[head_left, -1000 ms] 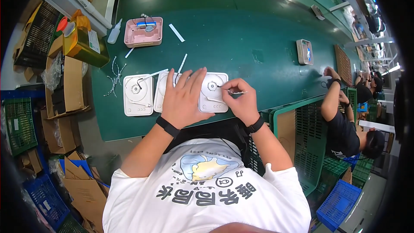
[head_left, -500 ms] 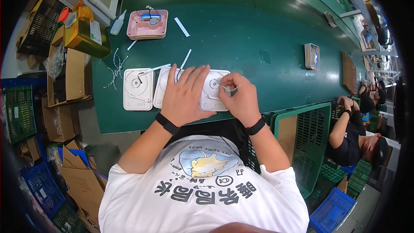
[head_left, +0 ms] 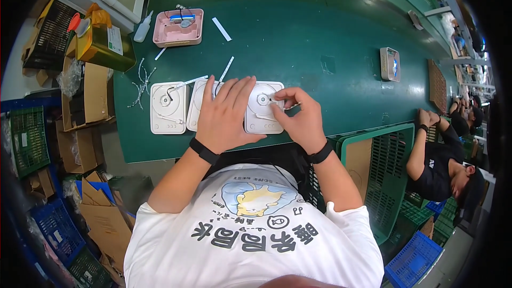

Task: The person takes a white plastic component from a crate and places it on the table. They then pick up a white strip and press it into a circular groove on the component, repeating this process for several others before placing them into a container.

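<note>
Right hand (head_left: 300, 116): thumb and forefinger, bunched earlier, now slightly parted beside the hub (head_left: 262, 100) of the rightmost white turntable-shaped panel (head_left: 265, 108); grip seems eased (anything held? cannot tell). Left hand (head_left: 226, 109) open flat, pressing that panel's left side, hiding most of the middle panel (head_left: 194, 111). Far left: pink casing (head_left: 164, 36), loose wires (head_left: 142, 84).

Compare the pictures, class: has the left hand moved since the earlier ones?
No. Against the leftmost white panel, the left hand shows no clear shift; it lies over the middle panel.
</note>
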Demonstrator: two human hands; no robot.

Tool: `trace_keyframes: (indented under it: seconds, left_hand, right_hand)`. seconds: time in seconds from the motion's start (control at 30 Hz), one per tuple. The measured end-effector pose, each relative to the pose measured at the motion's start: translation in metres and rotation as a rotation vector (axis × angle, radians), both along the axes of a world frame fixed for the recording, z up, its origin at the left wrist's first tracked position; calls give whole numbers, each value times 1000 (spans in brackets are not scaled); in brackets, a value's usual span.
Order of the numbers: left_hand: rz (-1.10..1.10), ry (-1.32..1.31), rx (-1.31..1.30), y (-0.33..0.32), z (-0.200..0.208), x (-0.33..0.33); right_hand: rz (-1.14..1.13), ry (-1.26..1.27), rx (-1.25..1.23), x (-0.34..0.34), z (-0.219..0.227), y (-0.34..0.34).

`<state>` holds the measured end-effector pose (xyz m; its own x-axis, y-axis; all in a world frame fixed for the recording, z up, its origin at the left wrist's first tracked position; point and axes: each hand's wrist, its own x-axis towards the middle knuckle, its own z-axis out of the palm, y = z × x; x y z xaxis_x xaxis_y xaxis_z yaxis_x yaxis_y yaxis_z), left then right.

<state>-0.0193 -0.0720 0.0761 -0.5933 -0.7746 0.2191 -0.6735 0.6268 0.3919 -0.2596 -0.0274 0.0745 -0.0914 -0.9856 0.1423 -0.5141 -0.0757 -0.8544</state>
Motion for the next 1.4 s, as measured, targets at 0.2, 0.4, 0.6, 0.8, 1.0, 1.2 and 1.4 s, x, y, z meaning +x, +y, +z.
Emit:
trace_keyframes:
  seconds: [0.2,0.4,0.6,0.8,1.0,1.2,1.4]
  left_hand:
    - [3,-3,-9,0,-1,-1]
    - [-1,-15,0,2,-1,-4]
    - [84,-29,-30,18,0,-20]
    - [94,37,61,-3,18,-23]
    - [-13,306,352,-49,3,-37]
    - [40,265,376,-57,10,-20]
    - [127,334,617,-48,23,-2]
  right_hand:
    - [-65,-113,79,3,-6,-1]
    - [-61,-100,99,1,0,2]
    - [-99,19,122,14,6,-4]
    - [-88,-19,14,11,-5,-4]
    - [-82,35,-2,16,-3,-8]
    - [24,81,-49,11,-11,-8]
    - [95,261,-126,12,-4,-4]
